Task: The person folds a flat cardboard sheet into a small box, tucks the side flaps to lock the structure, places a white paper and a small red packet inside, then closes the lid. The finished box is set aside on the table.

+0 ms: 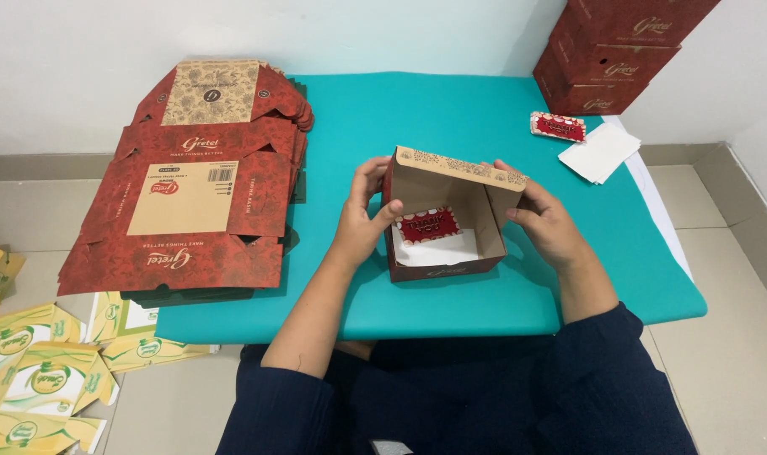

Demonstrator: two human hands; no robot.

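Fingers (373, 181) of the left hand (362, 221) are pinching the left wall of the open red box (445, 221), thumb lying inside the wall; fingers of the right hand (545, 221) are closing around its right wall just under the patterned tan lid flap (461, 168).

The teal counter (451, 109), smooth and matte, is carrying everything. A tall stack of flat die-cut red cardboard blanks (194, 194) is occupying its left portion, near the left forearm. Three assembled red boxes (615, 50) are standing stacked at the far right corner, well apart from the hands. The held box is sitting near the counter's front edge, centred, showing plain brown cardboard inside. White paper sheets (600, 152) are lying right of it, and a small scalloped red card (558, 126) is lying beside them. Inside the box, a matching red card (428, 226) is resting on white paper (441, 250). Yellow-green flat cartons (38, 371) are lying on the floor.
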